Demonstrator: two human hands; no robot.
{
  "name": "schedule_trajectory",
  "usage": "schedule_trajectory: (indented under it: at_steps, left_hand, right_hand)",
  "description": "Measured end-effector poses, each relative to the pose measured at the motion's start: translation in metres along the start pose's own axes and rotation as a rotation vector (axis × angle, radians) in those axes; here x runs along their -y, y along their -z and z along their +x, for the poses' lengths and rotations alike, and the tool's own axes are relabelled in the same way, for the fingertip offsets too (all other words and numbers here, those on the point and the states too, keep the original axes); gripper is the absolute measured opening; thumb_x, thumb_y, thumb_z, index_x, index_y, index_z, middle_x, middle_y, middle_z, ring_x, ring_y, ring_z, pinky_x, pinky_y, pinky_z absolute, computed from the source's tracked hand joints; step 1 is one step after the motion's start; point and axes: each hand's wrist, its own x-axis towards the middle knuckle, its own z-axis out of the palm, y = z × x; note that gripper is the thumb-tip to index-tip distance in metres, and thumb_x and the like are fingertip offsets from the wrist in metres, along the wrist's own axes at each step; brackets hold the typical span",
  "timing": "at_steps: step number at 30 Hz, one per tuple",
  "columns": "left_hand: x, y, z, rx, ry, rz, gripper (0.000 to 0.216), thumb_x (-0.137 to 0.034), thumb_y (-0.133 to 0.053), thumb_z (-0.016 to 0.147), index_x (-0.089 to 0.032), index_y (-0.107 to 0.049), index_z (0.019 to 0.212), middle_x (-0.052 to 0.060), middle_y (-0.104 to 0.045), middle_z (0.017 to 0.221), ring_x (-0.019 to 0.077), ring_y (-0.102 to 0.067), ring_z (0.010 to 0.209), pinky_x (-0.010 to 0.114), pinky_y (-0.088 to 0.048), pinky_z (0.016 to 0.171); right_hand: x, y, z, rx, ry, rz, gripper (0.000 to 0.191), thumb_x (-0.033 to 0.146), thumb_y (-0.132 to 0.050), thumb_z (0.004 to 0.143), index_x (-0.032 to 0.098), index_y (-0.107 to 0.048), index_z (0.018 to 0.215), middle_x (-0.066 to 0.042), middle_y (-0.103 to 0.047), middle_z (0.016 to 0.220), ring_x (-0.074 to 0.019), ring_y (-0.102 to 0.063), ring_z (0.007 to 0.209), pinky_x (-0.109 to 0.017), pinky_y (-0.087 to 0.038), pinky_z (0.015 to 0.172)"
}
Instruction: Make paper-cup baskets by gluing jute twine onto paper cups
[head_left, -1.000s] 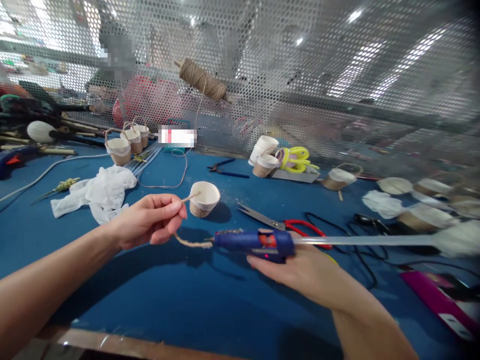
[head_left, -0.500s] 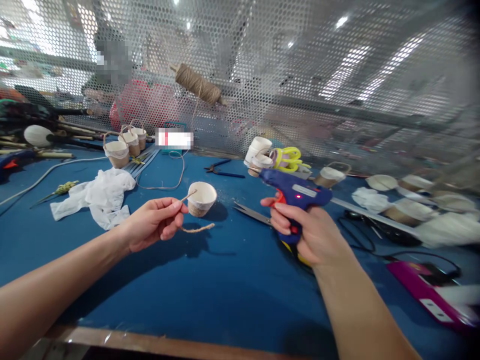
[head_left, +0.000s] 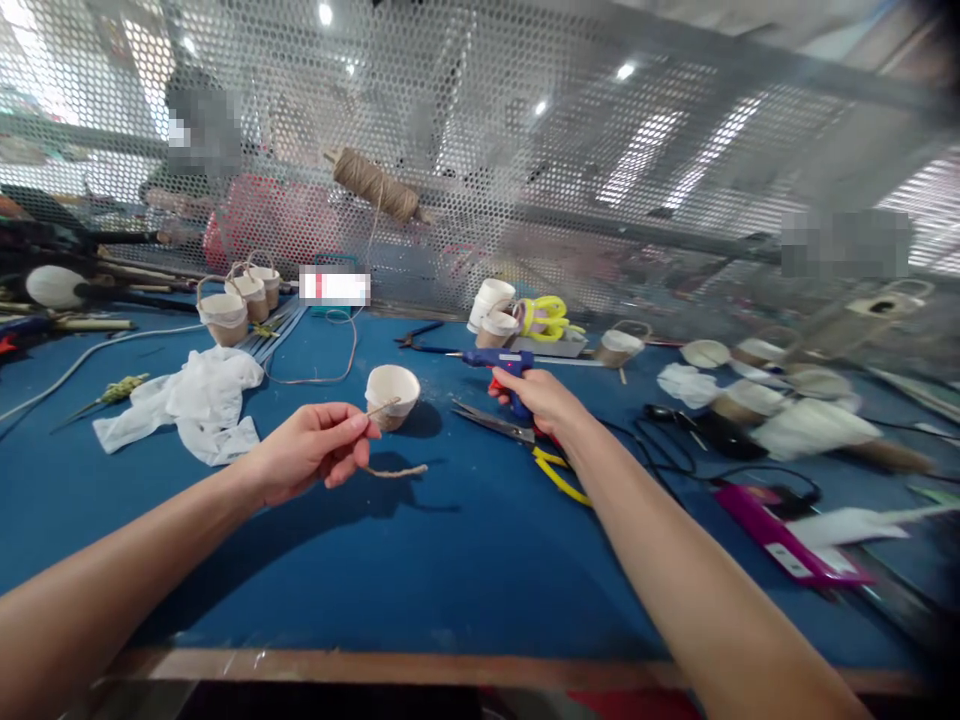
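My left hand pinches a short piece of twine, its two ends sticking out to the right. Just beyond the fingertips stands a small pot with a white lining and a brown outside. My right hand is wrapped around the grip of a blue hot glue gun, whose nozzle points left, toward the back of the table. Below the gun lie scissors with yellow handles, partly hidden by my right wrist. Dark-handled pliers rest behind the pot.
White crumpled cloth lies left, near several handled pots. A twine spool hangs on the perforated metal screen. Stacked pots and a yellow-looped item stand at the back. A purple power strip and cables are right.
My right hand has moved the glue gun forward and left, away from me, and lowered it toward the table. The left hand stays nearly in place with the twine. The view has turned slightly right.
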Motion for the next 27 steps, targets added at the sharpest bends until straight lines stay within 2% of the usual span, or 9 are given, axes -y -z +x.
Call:
schedule_trajectory:
  at_steps: [3,8,10,13,16,19,21,23,27]
  left_hand:
    - [0.0,0.0,0.0,-0.009,-0.019,0.055,0.024,-0.034,-0.061,0.073,-0.011,-0.056,0.073,-0.003,-0.057,0.053,0.0022,-0.041,0.034,0.016,-0.027,0.035]
    - [-0.006,-0.002,-0.002,-0.058,-0.045,0.112,0.021,-0.032,-0.058,0.075,-0.014,-0.049,0.071,-0.003,-0.06,0.054,0.0026,-0.042,0.034,0.015,-0.027,0.035]
    - [-0.011,-0.003,-0.003,-0.047,-0.037,0.147,0.02,-0.032,-0.057,0.076,-0.015,-0.049,0.071,-0.003,-0.06,0.053,0.0024,-0.041,0.033,0.015,-0.027,0.034]
    - [-0.019,-0.006,-0.003,-0.003,-0.038,0.224,0.019,-0.031,-0.055,0.077,-0.014,-0.051,0.071,-0.002,-0.06,0.053,0.0023,-0.04,0.033,0.015,-0.026,0.034]
    - [-0.029,-0.009,-0.002,0.041,-0.024,0.344,0.018,-0.03,-0.053,0.078,-0.014,-0.053,0.071,-0.002,-0.061,0.054,0.0022,-0.039,0.032,0.015,-0.025,0.034]
    - [-0.041,-0.014,0.002,0.081,0.01,0.48,0.017,-0.03,-0.054,0.077,-0.015,-0.056,0.069,-0.001,-0.061,0.053,0.0026,-0.038,0.031,0.016,-0.024,0.033]
    - [-0.05,-0.017,0.005,0.109,0.001,0.562,0.019,-0.03,-0.056,0.076,-0.014,-0.057,0.065,0.0,-0.062,0.054,0.0032,-0.038,0.031,0.016,-0.025,0.032]
    - [-0.057,-0.021,0.01,0.143,0.002,0.615,0.02,-0.03,-0.057,0.074,-0.014,-0.058,0.062,0.0,-0.062,0.054,0.0035,-0.037,0.031,0.017,-0.025,0.032]
    - [-0.068,-0.028,0.017,0.205,0.038,0.719,0.018,-0.026,-0.059,0.072,-0.015,-0.058,0.058,0.0,-0.062,0.052,0.0039,-0.035,0.031,0.017,-0.025,0.031]
  right_hand:
    - [-0.005,-0.003,0.015,-0.01,-0.041,-0.148,0.027,0.031,-0.048,0.085,0.014,-0.053,0.106,-0.007,-0.057,0.102,-0.0157,-0.058,0.084,-0.035,-0.049,0.072]
    - [-0.009,-0.004,0.03,-0.06,-0.03,-0.392,0.03,0.032,-0.049,0.085,0.015,-0.052,0.109,-0.007,-0.055,0.108,-0.0179,-0.056,0.09,-0.038,-0.048,0.076]
    - [-0.008,-0.004,0.031,-0.099,-0.003,-0.474,0.028,0.033,-0.05,0.084,0.013,-0.055,0.103,-0.008,-0.057,0.104,-0.0186,-0.057,0.09,-0.038,-0.047,0.076]
    - [0.0,-0.004,0.022,-0.166,0.078,-0.552,0.021,0.032,-0.058,0.077,0.011,-0.062,0.08,-0.013,-0.062,0.087,-0.0249,-0.057,0.091,-0.038,-0.043,0.076]
    - [0.024,-0.001,-0.004,-0.174,0.274,-0.558,0.017,0.029,-0.058,0.076,0.012,-0.063,0.071,-0.014,-0.062,0.086,-0.0263,-0.056,0.093,-0.036,-0.04,0.078]
    - [0.059,0.001,-0.044,-0.029,0.548,-0.482,0.021,0.036,-0.052,0.079,0.019,-0.064,0.078,-0.004,-0.063,0.088,-0.0158,-0.057,0.083,-0.026,-0.041,0.076]
    - [0.08,0.0,-0.073,0.276,0.843,-0.388,0.019,0.034,-0.053,0.078,0.018,-0.064,0.08,-0.003,-0.062,0.087,-0.0145,-0.057,0.078,-0.026,-0.042,0.072]
    - [0.093,-0.004,-0.096,0.444,0.938,-0.46,0.011,0.026,-0.058,0.074,0.017,-0.065,0.076,-0.003,-0.061,0.085,-0.0149,-0.055,0.077,-0.026,-0.041,0.07]
    - [0.097,-0.012,-0.117,0.378,0.999,-0.632,0.009,0.018,-0.056,0.074,0.015,-0.062,0.067,-0.005,-0.058,0.077,-0.0164,-0.051,0.075,-0.028,-0.039,0.066]
